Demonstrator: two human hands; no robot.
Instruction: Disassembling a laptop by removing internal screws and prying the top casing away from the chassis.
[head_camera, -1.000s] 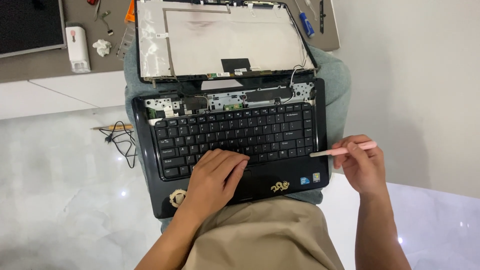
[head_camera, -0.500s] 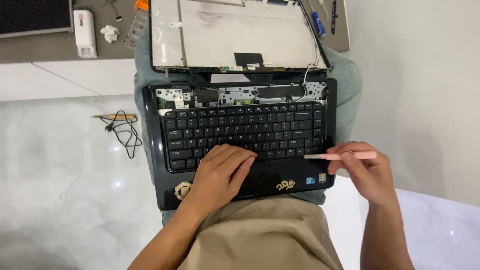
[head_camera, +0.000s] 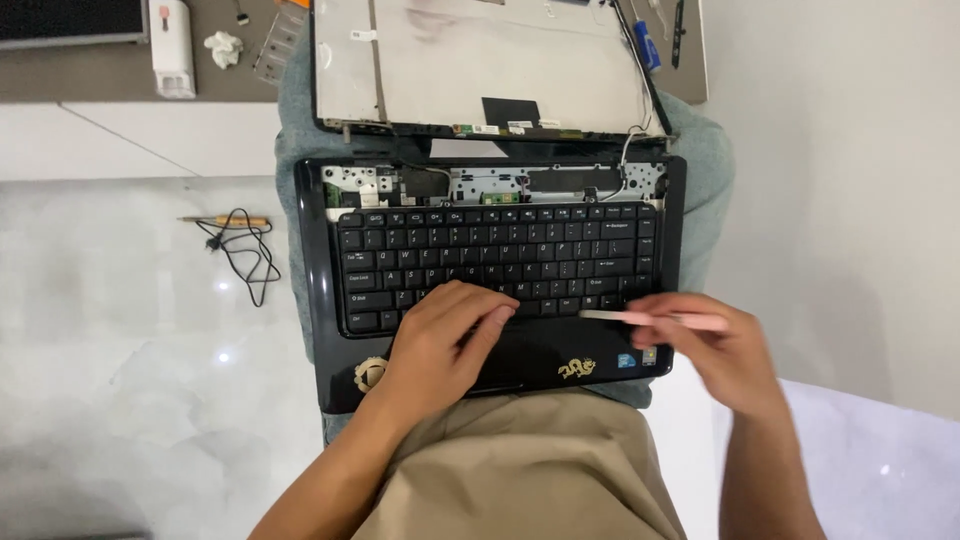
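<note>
On the lap, a black laptop (head_camera: 490, 290) is already stripped of its hinge cover; the keyboard (head_camera: 495, 260) is still seated. It is pressed by the flat, unclenched left hand (head_camera: 440, 345), while a pink pry tool (head_camera: 650, 319) is pinched in the right hand (head_camera: 725, 350) at its lower right edge.

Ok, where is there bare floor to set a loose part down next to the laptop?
Free: the pale floor left of the laptop, below the black cable; also the grey floor right of it, above the right hand. Crowded: the brown surface at top left, with a white device and small parts. The left hand rests on the keyboard.
</note>
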